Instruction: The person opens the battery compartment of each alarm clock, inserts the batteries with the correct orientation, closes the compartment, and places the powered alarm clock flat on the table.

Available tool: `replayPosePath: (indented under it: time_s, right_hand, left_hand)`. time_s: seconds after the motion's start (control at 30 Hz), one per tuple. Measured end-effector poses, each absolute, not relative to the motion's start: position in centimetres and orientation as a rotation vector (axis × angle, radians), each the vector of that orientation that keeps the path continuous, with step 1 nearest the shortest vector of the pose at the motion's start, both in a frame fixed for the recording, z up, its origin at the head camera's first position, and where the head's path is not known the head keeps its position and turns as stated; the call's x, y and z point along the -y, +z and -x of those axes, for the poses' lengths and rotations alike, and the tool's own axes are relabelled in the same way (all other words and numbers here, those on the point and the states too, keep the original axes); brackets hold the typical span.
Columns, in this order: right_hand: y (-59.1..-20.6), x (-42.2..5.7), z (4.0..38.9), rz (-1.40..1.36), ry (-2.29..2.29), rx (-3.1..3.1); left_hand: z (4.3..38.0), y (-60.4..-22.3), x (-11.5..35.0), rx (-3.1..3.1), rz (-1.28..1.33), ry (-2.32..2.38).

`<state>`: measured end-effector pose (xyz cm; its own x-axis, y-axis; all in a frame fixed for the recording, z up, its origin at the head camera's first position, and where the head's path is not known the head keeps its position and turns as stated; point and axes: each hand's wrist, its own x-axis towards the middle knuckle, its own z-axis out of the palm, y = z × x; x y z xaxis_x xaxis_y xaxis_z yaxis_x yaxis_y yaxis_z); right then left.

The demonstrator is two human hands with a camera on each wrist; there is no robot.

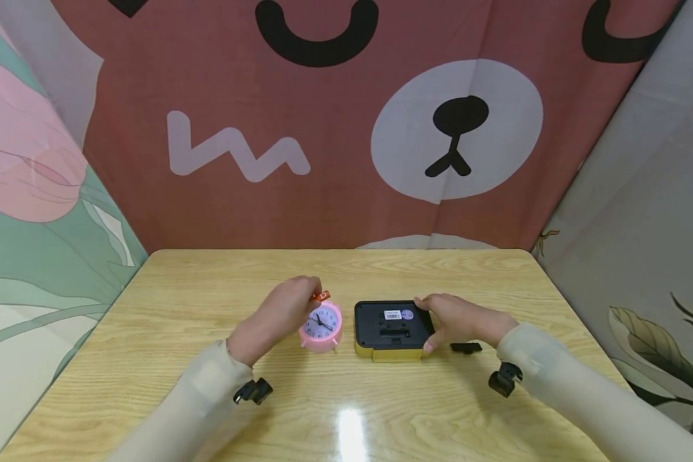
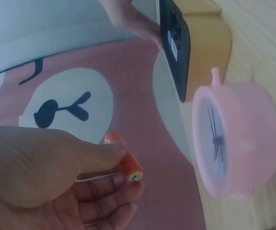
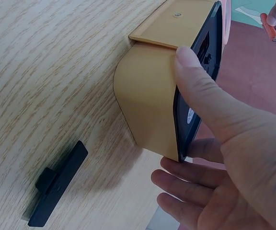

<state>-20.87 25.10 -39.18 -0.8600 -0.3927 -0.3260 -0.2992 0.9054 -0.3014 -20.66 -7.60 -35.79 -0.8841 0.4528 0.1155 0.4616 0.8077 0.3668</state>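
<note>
An orange battery is pinched between the thumb and fingers of my left hand, raised off the table. Just by that hand stands a small pink twin-bell-style alarm clock with its dial up toward me. My right hand grips the right end of a yellow box-shaped clock or device, thumb on one edge and fingers at another. Its black back panel faces up, showing labels and an uncovered slot. A black battery cover lies on the table right of it.
The wooden table reaches back to a curtain printed with a bear face. Patterned cloth hangs at the left and right sides. Both wrists wear small black cameras.
</note>
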Motion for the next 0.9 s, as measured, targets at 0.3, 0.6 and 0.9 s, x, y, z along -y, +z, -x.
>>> replayPosePath:
  time_s: [0.3, 0.6, 0.9]
  right_hand:
    - [-39.1, -25.0, 20.8, 0.506, -0.331, -2.681]
    - [-39.2, -25.1, 20.9, 0.527, -0.331, -2.677]
    - [-39.1, -25.2, 20.9, 0.535, -0.329, -2.684]
  left_hand:
    - [20.4, -36.2, 5.9, 2.968, 0.87, -0.556]
    - [20.2, -36.5, 4.7, 2.905, 0.985, -0.539]
    - [20.4, -37.0, 3.5, 2.874, 1.068, -0.463]
